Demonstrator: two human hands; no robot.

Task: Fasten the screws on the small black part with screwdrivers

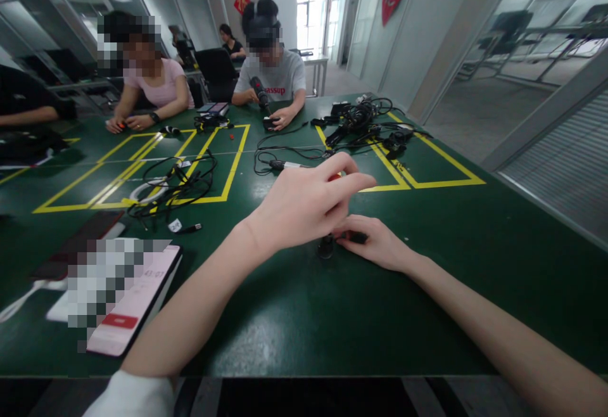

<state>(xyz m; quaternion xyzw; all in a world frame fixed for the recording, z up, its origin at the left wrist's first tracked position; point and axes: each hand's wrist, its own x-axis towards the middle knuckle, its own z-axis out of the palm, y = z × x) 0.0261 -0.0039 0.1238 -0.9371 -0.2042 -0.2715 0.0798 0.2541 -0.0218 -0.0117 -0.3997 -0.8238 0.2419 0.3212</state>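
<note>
My left hand (308,205) is raised over the middle of the table, back towards me, fingers curled. A bit of red shows between its fingers, but what they hold is mostly hidden. Below it, my right hand (373,243) rests low by the tabletop, its fingertips pinched at a small dark round piece (325,248). Just beyond my left hand is a black corded tool (285,165) with a white band, partly covered by that hand; whether the hand touches it I cannot tell.
Yellow tape (228,176) marks the green table (403,315). Tangled black cables (190,179) lie left, with another heap (361,119) at the far right. A phone (137,303) lies at the near left. Opposite, a person (275,78) holds a black power tool (259,92); another person (152,81) sits left.
</note>
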